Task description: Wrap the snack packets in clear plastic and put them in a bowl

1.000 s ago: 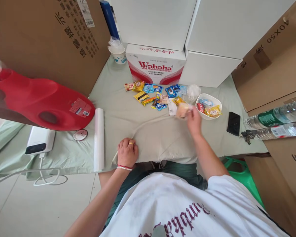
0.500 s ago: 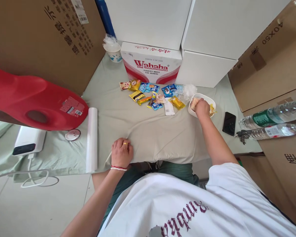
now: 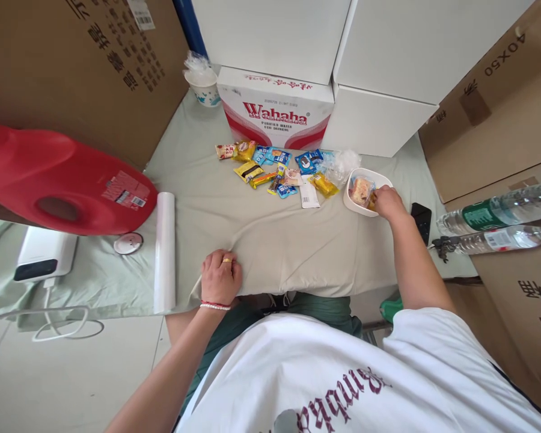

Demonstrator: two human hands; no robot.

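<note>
My right hand reaches over the right rim of a white bowl. Its fingers are closed on a yellow-wrapped snack that shows only in part. Left of them in the bowl lies a clear-wrapped pastry. My left hand rests on the cloth at the table's front edge, its fingers curled in with nothing visible in them. Left of the bowl, several small snack packets are spread out, among them a yellow packet, a white packet and a blue packet.
A Wahaba-style "Wahaha" carton stands behind the packets, beside crumpled clear plastic. A black phone and plastic bottles are at right. A white roll, a red jug and a paper cup are at left.
My right hand has shifted from the bowl's middle to its right side, uncovering the pastry and partly covering the phone. My left hand stays at the table edge.
</note>
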